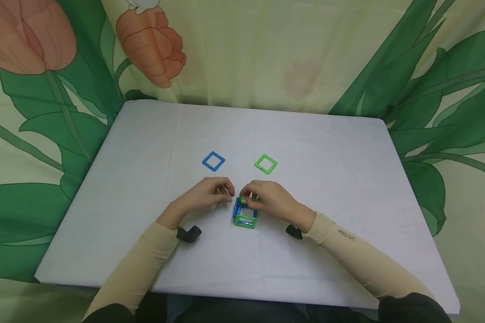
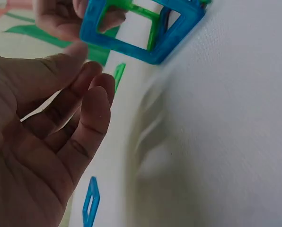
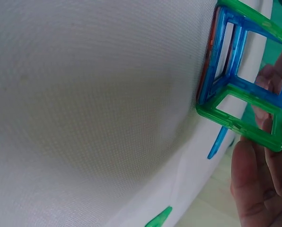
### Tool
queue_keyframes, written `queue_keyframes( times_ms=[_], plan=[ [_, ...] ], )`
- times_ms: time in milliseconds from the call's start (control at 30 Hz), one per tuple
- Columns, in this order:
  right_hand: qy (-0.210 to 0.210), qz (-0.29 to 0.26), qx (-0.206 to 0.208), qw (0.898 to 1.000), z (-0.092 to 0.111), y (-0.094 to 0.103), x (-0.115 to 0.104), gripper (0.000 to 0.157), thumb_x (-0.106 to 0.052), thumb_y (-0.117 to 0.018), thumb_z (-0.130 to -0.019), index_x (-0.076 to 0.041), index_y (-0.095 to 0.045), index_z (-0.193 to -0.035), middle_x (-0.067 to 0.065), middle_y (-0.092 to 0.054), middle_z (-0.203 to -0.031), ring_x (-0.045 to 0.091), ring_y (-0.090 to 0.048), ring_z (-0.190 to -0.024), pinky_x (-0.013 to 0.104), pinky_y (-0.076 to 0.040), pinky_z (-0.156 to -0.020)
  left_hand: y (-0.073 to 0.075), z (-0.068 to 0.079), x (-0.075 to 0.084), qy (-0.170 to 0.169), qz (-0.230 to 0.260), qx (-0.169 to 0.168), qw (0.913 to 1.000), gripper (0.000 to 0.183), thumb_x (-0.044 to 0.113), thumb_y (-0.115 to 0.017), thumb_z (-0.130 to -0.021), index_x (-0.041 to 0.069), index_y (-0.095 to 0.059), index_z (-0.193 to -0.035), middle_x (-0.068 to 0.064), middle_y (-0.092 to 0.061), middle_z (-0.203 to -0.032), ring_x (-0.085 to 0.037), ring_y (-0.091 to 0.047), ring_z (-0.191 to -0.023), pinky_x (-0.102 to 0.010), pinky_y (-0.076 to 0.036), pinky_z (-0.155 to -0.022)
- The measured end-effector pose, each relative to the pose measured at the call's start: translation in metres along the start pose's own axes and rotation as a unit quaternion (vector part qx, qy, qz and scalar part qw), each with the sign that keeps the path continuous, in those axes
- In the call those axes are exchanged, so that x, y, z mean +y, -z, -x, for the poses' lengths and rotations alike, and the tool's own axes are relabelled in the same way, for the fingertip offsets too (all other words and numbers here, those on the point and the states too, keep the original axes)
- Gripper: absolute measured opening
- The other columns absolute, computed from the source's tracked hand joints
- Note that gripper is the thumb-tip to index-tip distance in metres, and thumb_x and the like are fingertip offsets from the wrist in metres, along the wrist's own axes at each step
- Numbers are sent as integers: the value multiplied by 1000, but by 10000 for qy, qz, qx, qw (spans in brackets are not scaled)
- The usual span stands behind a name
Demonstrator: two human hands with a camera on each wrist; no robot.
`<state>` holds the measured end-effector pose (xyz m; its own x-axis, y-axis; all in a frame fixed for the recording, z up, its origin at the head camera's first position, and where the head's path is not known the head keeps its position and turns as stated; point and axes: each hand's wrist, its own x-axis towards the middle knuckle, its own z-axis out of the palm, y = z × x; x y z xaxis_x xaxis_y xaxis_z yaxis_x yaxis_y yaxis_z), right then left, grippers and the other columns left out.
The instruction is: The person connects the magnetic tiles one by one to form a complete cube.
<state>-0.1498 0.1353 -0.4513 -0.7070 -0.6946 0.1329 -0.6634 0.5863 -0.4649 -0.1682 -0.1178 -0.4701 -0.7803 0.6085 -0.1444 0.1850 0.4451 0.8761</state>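
Observation:
A small box-like build of blue and green magnetic tile frames stands on the table. Its blue side tile [image 1: 236,210] faces the left hand, and a green tile [image 1: 244,226] forms the near side. My right hand [image 1: 271,197] pinches the far green tile [image 3: 240,126] at its edge, thumb on one face and fingers behind. Just left of the build, my left hand [image 1: 210,192] hovers with loosely bent fingers [image 2: 94,111] and nothing in them. In the left wrist view, the blue tile [image 2: 127,50] appears beyond its fingertips, apart from them.
Two loose square frames lie farther back on the white-covered table [image 1: 327,179]: a blue square [image 1: 208,157] on the left and a green square [image 1: 260,159] on the right. Black wrist devices [image 1: 189,234] sit under both wrists. A flowered curtain [image 1: 242,58] hangs behind the table.

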Motion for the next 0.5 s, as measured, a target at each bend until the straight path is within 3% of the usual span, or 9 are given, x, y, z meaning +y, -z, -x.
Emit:
queue_keyframes(
  times_ms=[300,500],
  plan=[
    [12,22,233,9997,0,4,4,15,-15,-72,-95,-13,-76,-109,-3,-72,-100,12,-68,-86,24,-56,-74,1,-16,-4,-70,482,-840,9953,18,15,-65,-102,9,-64,-119,-5,-69,-119,-20,-60,-103,-34,-49,-90],
    [-1051,218,777,9912,-2,14,30,17,-18,-68,-98,-11,-74,-113,2,-72,-105,16,-67,-82,31,-56,-70,0,-20,-5,-98,767,-1218,9895,23,15,-63,-103,9,-62,-125,-5,-67,-128,-22,-58,-115,-37,-47,-98]
  ],
)
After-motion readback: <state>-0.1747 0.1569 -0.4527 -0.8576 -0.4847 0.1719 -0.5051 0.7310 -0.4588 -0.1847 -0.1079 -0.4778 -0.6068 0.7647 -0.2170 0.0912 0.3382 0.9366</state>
